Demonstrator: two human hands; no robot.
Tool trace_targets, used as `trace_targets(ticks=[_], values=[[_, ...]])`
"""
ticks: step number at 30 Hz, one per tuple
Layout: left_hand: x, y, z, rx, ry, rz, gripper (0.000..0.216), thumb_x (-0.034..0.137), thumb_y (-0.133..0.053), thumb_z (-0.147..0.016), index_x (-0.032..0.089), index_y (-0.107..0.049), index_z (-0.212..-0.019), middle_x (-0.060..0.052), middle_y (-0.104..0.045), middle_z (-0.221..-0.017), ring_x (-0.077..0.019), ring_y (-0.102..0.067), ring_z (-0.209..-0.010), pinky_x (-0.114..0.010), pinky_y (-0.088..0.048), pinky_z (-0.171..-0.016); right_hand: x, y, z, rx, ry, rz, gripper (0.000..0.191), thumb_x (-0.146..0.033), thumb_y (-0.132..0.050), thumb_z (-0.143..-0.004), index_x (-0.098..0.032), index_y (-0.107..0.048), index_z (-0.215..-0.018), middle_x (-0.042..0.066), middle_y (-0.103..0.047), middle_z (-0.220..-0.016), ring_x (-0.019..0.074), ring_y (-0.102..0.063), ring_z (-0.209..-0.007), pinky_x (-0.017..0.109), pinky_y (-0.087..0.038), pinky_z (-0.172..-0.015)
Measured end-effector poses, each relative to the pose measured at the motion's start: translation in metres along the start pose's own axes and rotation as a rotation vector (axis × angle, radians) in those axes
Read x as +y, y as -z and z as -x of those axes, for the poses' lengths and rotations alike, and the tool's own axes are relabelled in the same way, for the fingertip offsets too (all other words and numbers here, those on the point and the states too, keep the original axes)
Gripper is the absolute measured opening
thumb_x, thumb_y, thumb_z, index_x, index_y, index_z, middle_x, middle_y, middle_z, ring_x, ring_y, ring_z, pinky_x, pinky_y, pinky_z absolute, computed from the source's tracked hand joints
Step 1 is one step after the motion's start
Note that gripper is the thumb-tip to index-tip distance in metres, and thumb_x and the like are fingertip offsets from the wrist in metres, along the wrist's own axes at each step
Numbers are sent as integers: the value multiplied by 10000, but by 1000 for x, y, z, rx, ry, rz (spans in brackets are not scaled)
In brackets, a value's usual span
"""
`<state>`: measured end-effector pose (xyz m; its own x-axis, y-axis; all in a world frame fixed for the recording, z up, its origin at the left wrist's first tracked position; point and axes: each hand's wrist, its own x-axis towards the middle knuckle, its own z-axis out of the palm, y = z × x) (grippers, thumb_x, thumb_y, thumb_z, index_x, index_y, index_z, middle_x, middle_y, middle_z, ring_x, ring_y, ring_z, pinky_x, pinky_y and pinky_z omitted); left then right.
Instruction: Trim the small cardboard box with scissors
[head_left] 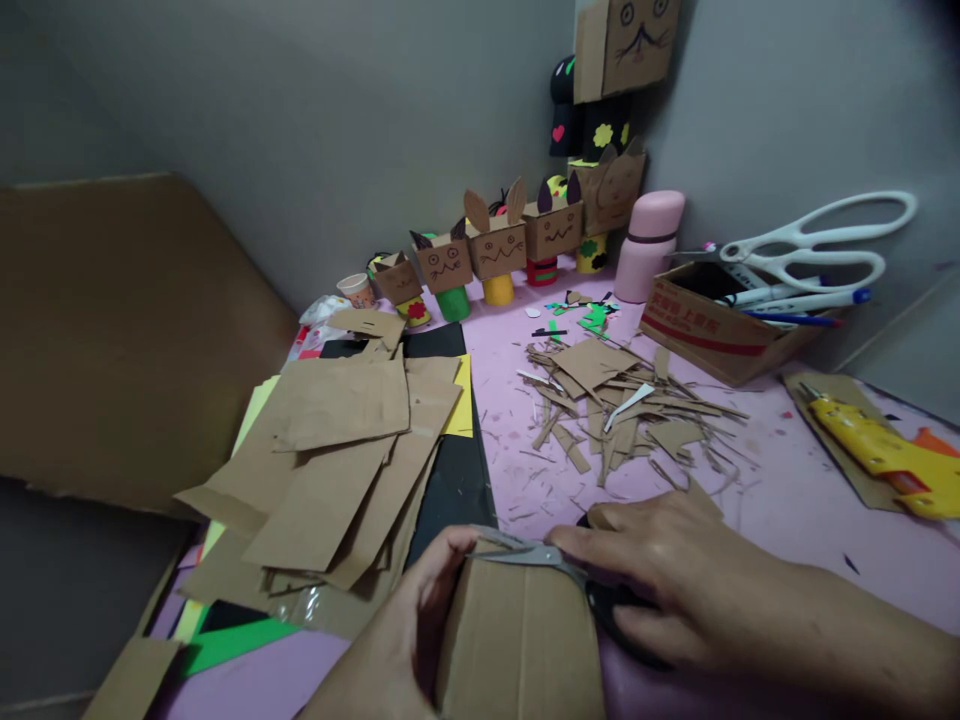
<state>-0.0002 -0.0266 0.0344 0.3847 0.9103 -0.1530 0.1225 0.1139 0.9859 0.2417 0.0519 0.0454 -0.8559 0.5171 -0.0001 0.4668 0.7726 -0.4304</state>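
A piece of brown cardboard (521,640) stands close in front of me at the bottom middle. My left hand (409,625) wraps round its left side, with the fingers partly hidden behind it. In my right hand (660,560) is a pair of scissors (551,556) with black handles and grey blades. The blades lie across the cardboard's top edge and point left toward my left fingertips. Cardboard scraps (622,410) lie just beyond my right hand.
Stacked cardboard sheets (330,500) lie left. Cardboard animal figures (495,245) line the back, beside a pink bottle (651,245). At right are a box of pens (712,325) with white scissors (817,240) and a yellow glue gun (885,455). A large cardboard panel (127,340) leans far left.
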Motion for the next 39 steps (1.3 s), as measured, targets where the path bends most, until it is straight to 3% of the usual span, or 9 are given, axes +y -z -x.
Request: trace_targets(ticks=[10,19,26,39], values=[[-3,1,0,15,-22,14,822,491,-811,-507,288,-417,-1199,-78,-528,-1224,-320,-471,-1166,-446,-382,-985,7,-13,-2,106,46,39,505,-108,-516,-597,-255,-628,-1067,27,-690,-737,171,-570,-571,273,-115,-493],[2,-2,-2,28,-11,5,771,543,-787,-510,272,-473,-1159,-66,-549,-1135,-304,-517,-1084,-447,-392,-970,2,-1,4,23,-27,-52,489,-74,-522,-633,-260,-594,-1080,23,-642,-823,195,-581,-719,268,-232,-553],[-1,0,-1,26,0,6,782,500,-808,-492,264,-460,-1151,-68,-539,-1134,-312,-505,-1095,-445,-389,-967,0,-1,-1,-7,-32,-78,529,-89,-501,-602,-283,-594,-1085,7,-630,-777,182,-551,-667,252,-208,-526],[-6,0,1,17,-15,9,834,492,-813,-482,271,-432,-1190,-83,-522,-1189,-329,-477,-1140,-457,-372,-982,2,-8,-2,97,5,6,491,-128,-498,-565,-256,-653,-1013,14,-687,-703,165,-577,-569,261,-146,-486]])
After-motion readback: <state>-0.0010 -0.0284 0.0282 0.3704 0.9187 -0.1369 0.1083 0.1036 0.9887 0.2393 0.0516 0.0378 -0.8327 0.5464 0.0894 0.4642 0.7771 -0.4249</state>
